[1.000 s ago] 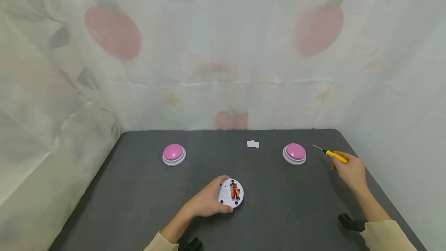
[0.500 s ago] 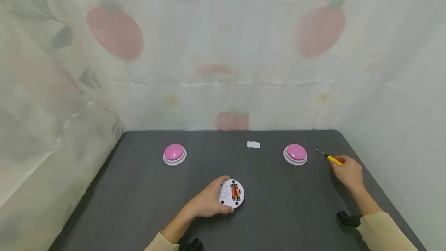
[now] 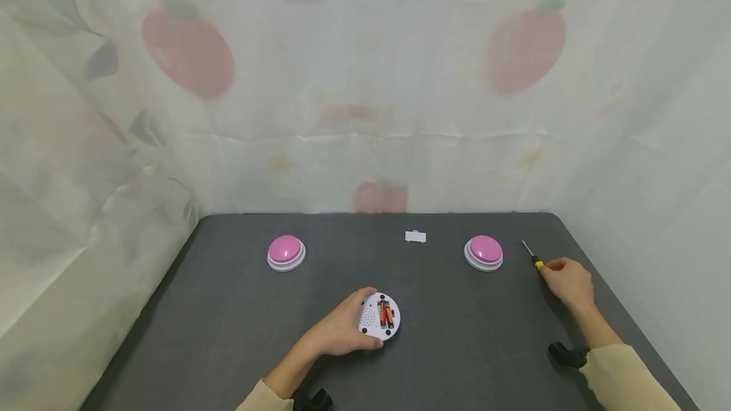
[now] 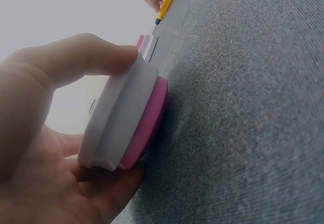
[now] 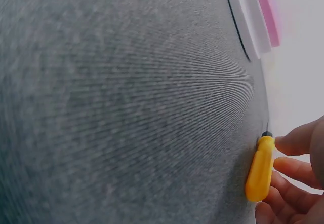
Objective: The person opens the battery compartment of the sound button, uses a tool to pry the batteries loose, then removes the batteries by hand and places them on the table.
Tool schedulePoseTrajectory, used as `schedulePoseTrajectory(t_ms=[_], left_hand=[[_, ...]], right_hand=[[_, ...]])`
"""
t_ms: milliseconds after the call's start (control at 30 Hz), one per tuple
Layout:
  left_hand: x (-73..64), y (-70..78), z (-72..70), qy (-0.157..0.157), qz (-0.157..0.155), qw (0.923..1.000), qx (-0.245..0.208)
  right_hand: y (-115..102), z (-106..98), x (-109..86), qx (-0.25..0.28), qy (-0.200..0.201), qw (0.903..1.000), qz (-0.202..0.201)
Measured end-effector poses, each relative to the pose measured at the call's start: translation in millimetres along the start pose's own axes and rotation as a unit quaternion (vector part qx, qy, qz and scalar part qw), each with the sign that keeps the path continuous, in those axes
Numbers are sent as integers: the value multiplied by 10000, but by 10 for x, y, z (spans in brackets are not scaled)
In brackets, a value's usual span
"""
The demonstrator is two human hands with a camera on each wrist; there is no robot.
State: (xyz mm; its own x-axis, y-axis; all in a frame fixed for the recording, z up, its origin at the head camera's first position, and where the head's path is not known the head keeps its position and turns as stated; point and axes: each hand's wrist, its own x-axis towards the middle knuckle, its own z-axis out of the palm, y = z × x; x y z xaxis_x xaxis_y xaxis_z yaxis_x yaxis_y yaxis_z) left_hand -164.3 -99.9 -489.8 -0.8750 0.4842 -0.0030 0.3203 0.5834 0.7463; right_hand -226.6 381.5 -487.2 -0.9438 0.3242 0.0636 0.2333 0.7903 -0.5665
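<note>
Upturned button [image 3: 372, 316]: our left hand [image 3: 339, 330] gripped it, presumably to expose its batteries [image 3: 383, 314]; to its right, our right hand [image 3: 571, 283] touched the screwdriver [image 3: 535, 260], whether gripping we could not tell.

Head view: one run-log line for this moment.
left hand: holds button, batteries exposed; right hand: at screwdriver; white plate: on table; left button, right button: pink up

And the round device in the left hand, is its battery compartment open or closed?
Open: the batteries lie uncovered in its upturned white base.
</note>
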Motion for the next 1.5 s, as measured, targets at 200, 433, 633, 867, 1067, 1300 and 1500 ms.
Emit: schedulePoseTrajectory(t_ms=[200,433,633,867,1067,1300,1500], left_hand=[[-2,-7,3,8,9,10000,22],[4,-20,-1,-30,-3,10000,38],[3,-18,-10,13,27,10000,49],[-11,-6,-27,23,45,10000,34],[-15,-17,-30,-7,1,10000,33],[-16,-19,-31,-12,-26,10000,34],[-10,-30,-29,-35,-20,10000,23]], right_hand=[[-53,-8,-40,291,338,9989,-159],[-239,-84,-144,592,560,9949,-592],[-520,-219,-217,1026,295,9931,-487],[-804,-290,-317,1534,245,9857,-660],[-1006,-324,-377,1978,235,9746,-1026],[-1241,-330,-493,2341,155,9576,-1671],[-1378,-302,-596,2600,96,9415,-2140]])
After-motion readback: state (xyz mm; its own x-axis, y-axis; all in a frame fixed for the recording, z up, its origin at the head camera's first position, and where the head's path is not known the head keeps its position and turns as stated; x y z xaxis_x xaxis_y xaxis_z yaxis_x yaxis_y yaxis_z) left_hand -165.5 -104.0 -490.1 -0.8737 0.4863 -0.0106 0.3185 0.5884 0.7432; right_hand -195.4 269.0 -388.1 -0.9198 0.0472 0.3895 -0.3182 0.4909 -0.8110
